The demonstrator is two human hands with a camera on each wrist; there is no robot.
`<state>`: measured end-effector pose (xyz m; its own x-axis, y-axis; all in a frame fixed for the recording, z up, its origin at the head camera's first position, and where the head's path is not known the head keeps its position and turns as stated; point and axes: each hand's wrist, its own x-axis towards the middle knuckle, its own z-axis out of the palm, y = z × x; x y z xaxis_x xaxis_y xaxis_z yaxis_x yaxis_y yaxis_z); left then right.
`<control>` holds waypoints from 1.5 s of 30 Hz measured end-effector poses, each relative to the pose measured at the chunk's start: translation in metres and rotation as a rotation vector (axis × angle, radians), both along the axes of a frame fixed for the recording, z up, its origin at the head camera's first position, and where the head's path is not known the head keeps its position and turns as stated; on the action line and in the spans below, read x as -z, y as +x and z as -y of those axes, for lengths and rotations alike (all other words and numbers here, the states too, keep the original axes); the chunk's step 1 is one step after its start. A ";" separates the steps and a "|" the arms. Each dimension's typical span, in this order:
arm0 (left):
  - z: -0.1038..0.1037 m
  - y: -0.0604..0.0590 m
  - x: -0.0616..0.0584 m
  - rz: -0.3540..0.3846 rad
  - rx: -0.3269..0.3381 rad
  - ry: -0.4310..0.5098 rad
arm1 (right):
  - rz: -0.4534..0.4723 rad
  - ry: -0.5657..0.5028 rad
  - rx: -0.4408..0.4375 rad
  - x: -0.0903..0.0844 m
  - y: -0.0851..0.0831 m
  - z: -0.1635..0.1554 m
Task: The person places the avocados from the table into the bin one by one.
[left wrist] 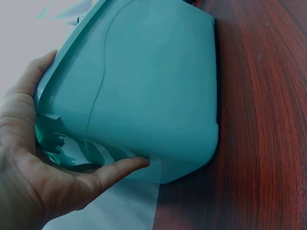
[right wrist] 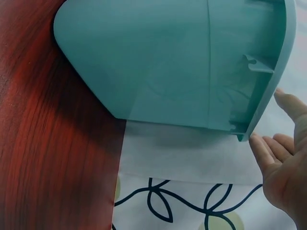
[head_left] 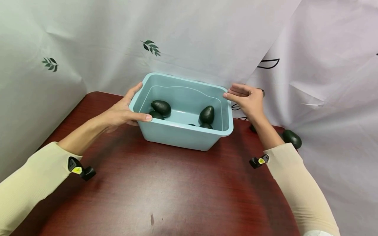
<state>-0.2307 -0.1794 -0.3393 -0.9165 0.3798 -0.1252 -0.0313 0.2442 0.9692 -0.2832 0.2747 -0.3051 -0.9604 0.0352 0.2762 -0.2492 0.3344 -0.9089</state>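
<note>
A light blue plastic bin stands near the table's far edge. My left hand grips its left end, thumb lying over the front rim and a finger reaching along the left side. In the left wrist view that hand spans the bin's end below its lip. My right hand is at the back right corner with fairly straight fingers, fingertips right at the rim. Inside lie dark green avocados: one at left over another, and one at right above another. The front wall partly hides the lower ones.
The dark red wooden table extends in front of the bin. Past my right forearm, an avocado lies at the table's right edge, with another dark one partly behind the arm. White leaf-printed cloth hangs close behind the bin.
</note>
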 end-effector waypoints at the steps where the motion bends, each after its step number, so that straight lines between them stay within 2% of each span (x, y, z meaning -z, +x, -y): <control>1: 0.000 0.000 0.000 0.001 0.000 0.001 | -0.002 -0.001 0.001 0.000 0.000 -0.001; 8: 0.000 0.000 0.000 0.002 -0.004 -0.003 | -0.009 -0.008 0.002 0.003 0.001 -0.007; 15: 0.000 0.000 0.000 0.005 0.004 -0.004 | -0.005 0.046 0.022 0.007 0.004 -0.016; 26: 0.000 0.000 0.001 0.007 0.001 -0.011 | 0.028 0.063 0.051 0.012 0.008 -0.027; 33: 0.000 0.000 0.000 0.013 -0.003 -0.014 | 0.039 0.039 0.058 0.016 0.010 -0.036; 45: 0.000 -0.001 0.000 0.013 -0.002 -0.017 | 0.095 0.128 0.098 0.025 0.017 -0.058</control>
<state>-0.2313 -0.1796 -0.3396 -0.9156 0.3756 -0.1433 -0.0442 0.2604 0.9645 -0.2662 0.3330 -0.3298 -0.9762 0.0998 0.1923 -0.1246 0.4676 -0.8751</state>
